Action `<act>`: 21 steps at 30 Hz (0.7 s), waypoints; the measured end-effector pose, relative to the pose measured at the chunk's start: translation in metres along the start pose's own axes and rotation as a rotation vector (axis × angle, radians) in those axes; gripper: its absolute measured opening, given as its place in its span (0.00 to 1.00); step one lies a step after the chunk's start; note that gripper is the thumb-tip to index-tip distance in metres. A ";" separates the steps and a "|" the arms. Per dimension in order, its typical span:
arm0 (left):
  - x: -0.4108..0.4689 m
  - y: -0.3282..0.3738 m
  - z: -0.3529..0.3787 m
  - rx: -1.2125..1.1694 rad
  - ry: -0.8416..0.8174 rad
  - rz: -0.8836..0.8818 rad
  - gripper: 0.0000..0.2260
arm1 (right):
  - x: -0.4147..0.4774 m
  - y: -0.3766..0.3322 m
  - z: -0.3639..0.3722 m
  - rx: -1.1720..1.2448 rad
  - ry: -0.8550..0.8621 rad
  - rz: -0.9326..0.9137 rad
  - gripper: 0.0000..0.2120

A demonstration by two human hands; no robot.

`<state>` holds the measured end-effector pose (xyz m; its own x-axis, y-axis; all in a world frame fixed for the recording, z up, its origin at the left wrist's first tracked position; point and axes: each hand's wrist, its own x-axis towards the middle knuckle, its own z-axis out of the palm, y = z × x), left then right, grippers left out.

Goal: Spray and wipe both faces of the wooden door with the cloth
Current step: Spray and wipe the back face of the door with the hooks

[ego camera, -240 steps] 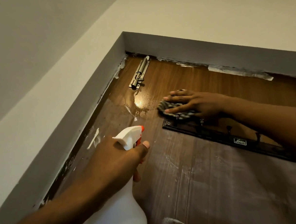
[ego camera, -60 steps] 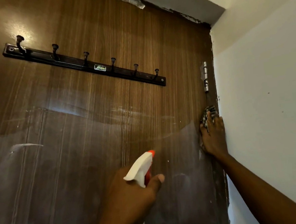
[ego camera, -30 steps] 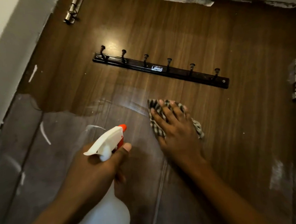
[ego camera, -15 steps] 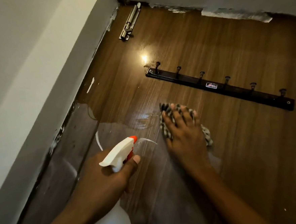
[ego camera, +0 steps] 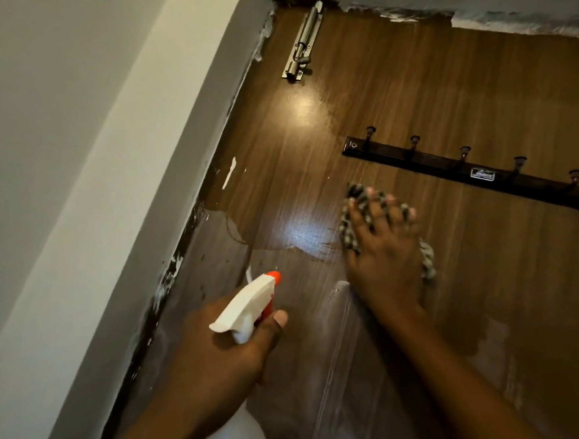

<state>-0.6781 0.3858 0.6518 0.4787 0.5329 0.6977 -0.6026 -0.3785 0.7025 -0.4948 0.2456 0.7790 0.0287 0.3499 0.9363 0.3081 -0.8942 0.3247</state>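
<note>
The brown wooden door (ego camera: 391, 85) fills the view, shut in its frame. My right hand (ego camera: 383, 257) lies flat on it, fingers spread, pressing a black-and-white checked cloth (ego camera: 350, 228) against the wood just below the left end of the hook rail. My left hand (ego camera: 218, 354) grips a white spray bottle (ego camera: 246, 311) with an orange nozzle, held a little off the door and pointing at it, left of the cloth. A wet shiny patch (ego camera: 302, 232) glistens beside the cloth. The lower door looks dull and streaked.
A dark hook rail (ego camera: 477, 175) with several pegs crosses the door to the right. A metal slide bolt (ego camera: 303, 43) sits near the top left corner. The grey door frame (ego camera: 204, 150) and white wall (ego camera: 53, 150) run down the left side.
My right hand has slid the cloth left from the hinge edge to the middle below the rail. The view swung left toward the bolt. The bottle stays in my left hand.
</note>
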 end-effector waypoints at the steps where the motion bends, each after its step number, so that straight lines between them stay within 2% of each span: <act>1: 0.004 -0.002 -0.006 -0.019 0.015 -0.016 0.17 | -0.003 -0.010 0.005 -0.002 -0.005 -0.066 0.28; 4: 0.010 -0.006 -0.015 0.002 0.007 -0.078 0.22 | -0.033 -0.002 0.008 -0.002 -0.047 -0.248 0.26; 6: 0.006 -0.009 -0.014 0.034 -0.004 -0.091 0.14 | -0.050 0.023 0.001 0.002 -0.065 -0.260 0.26; 8: -0.002 -0.011 -0.013 0.058 0.008 -0.061 0.08 | -0.060 0.042 -0.009 -0.011 -0.075 -0.153 0.27; 9: -0.005 -0.010 -0.013 0.084 0.016 -0.054 0.07 | -0.058 0.043 -0.011 -0.035 -0.064 -0.076 0.28; 12: 0.000 -0.007 -0.026 0.104 0.028 -0.071 0.13 | -0.015 -0.001 -0.007 -0.008 -0.001 0.104 0.30; 13: 0.005 -0.008 -0.032 0.105 0.028 -0.048 0.17 | 0.001 -0.027 -0.003 0.025 0.001 0.083 0.29; 16: 0.012 -0.015 -0.044 0.108 0.073 -0.024 0.29 | 0.009 -0.081 0.013 0.016 -0.061 -0.166 0.28; 19: 0.015 -0.022 -0.045 0.121 0.070 -0.072 0.31 | -0.026 -0.066 0.020 0.035 -0.095 -0.325 0.27; 21: 0.019 -0.027 -0.046 0.097 0.064 -0.063 0.28 | -0.040 -0.046 0.016 0.050 -0.071 -0.345 0.27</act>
<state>-0.6820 0.4406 0.6398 0.4698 0.6042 0.6436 -0.5064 -0.4127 0.7571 -0.4950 0.2768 0.7250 -0.0197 0.6488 0.7607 0.3574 -0.7060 0.6114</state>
